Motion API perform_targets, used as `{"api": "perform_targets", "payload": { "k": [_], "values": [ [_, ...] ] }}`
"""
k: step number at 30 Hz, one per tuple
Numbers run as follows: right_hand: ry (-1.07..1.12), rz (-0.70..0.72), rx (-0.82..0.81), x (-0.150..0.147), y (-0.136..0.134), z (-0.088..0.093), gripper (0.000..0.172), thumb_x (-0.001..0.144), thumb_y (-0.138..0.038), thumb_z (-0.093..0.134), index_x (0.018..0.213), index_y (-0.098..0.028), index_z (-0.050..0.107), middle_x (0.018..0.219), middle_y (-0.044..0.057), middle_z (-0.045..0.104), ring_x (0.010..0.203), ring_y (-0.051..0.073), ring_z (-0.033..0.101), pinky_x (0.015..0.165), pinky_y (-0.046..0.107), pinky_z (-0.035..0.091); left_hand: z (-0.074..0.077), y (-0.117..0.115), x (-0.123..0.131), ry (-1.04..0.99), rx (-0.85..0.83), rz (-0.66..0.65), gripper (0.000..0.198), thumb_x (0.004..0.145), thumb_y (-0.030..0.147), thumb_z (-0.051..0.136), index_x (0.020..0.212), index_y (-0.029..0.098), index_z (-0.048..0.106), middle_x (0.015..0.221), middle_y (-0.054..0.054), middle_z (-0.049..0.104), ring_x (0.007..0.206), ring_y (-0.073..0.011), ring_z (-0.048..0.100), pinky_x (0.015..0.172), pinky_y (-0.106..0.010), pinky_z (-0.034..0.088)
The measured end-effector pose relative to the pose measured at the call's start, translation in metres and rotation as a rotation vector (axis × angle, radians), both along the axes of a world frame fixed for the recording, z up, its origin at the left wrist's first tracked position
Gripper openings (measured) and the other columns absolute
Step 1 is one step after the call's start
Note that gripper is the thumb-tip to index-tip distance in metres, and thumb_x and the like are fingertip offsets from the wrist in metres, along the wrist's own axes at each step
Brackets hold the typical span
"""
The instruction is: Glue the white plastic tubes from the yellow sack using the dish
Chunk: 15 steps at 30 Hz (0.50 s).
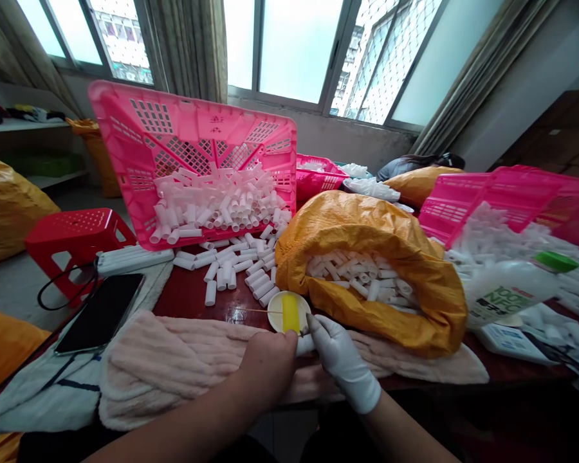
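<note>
Two sets of fingers meet just over the near edge of a dark red tabletop (pixel 188 302). The gloved fingertips (pixel 313 326) of the right hand (pixel 341 363) are pinched closed at the end of a short white tube (pixel 305 344), though anything finer between them is too small to tell. The curled fingers of the bare left hand (pixel 270 366) close around that tube, hiding most of it.

Just beyond the fingertips sits a round white dish (pixel 276 312) with a band of yellow paste (pixel 290 314), and a thin wooden stick (pixel 251 310) lies against its left side. A pink fleece towel (pixel 197 360) runs along the near edge under both hands. Loose white tubes (pixel 231 270) are scattered behind the dish, beside an open orange woven sack (pixel 347 225) holding more tubes (pixel 357 276). A tilted pink plastic basket (pixel 197 122) spills further tubes (pixel 217 206) toward the far edge. A smartphone (pixel 99 313) lies at the left edge, and a bottle with a green cap (pixel 502 289) stands toward the right edge, before a second pink basket (pixel 487 199).
</note>
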State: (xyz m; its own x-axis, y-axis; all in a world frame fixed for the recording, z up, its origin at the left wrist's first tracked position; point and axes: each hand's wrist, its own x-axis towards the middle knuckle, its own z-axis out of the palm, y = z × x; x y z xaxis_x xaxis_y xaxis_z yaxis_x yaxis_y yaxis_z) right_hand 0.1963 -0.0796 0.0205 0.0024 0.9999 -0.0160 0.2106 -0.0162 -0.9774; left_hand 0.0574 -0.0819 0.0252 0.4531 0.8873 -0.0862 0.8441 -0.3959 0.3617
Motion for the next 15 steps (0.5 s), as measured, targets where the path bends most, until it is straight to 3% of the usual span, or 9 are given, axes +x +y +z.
{"api": "perform_targets", "payload": {
  "k": [3, 8, 10, 12, 15],
  "values": [
    [-0.026, 0.016, 0.045, -0.003, -0.004, 0.0, 0.041, 0.079, -0.053, 0.043, 0.06, -0.017, 0.048, 0.053, -0.001, 0.05, 0.049, 0.011, 0.045, 0.047, 0.022, 0.039, 0.002, 0.001, 0.0, -0.071, -0.078, -0.061, 0.02, 0.078, 0.028, 0.043, 0.08, 0.015, 0.058, 0.074, -0.01, 0.065, 0.068, -0.0219, 0.06, 0.06, -0.03, 0.041],
    [-0.088, 0.134, 0.133, 0.009, -0.021, 0.008, 0.036, 0.082, -0.046, 0.044, 0.063, -0.017, 0.05, 0.057, 0.0, 0.054, 0.054, 0.011, 0.049, 0.052, 0.021, 0.041, 0.015, 0.002, -0.004, -0.425, -0.388, -0.257, 0.02, 0.075, 0.034, 0.05, 0.089, 0.022, 0.057, 0.084, -0.001, 0.065, 0.073, -0.0149, 0.057, 0.065, -0.023, 0.041],
    [0.03, 0.059, 0.141, 0.018, -0.026, 0.008, 0.034, 0.076, -0.051, 0.052, 0.073, -0.017, 0.054, 0.064, 0.001, 0.058, 0.057, 0.012, 0.052, 0.054, 0.023, 0.044, 0.019, 0.0, -0.003, -0.526, -0.475, -0.236, 0.021, 0.073, 0.034, 0.051, 0.088, 0.02, 0.056, 0.083, 0.0, 0.062, 0.073, -0.0135, 0.054, 0.066, -0.022, 0.04],
    [0.193, -0.013, 0.136, 0.025, -0.034, 0.006, 0.044, 0.07, -0.058, 0.055, 0.09, -0.019, 0.056, 0.077, 0.004, 0.063, 0.065, 0.016, 0.058, 0.058, 0.027, 0.048, 0.018, -0.004, 0.0, -0.664, -0.592, -0.214, 0.022, 0.07, 0.032, 0.055, 0.087, 0.018, 0.055, 0.082, 0.001, 0.059, 0.072, -0.0118, 0.051, 0.065, -0.021, 0.04],
    [0.295, 0.057, 0.042, 0.029, -0.055, 0.0, 0.053, 0.067, -0.057, 0.06, 0.106, -0.023, 0.056, 0.102, 0.009, 0.062, 0.089, 0.024, 0.06, 0.074, 0.037, 0.05, 0.006, -0.015, 0.011, -0.867, -0.916, -0.239, 0.027, 0.064, 0.031, 0.061, 0.086, 0.016, 0.055, 0.075, 0.003, 0.053, 0.066, -0.0084, 0.045, 0.06, -0.018, 0.037]
  ]
}}
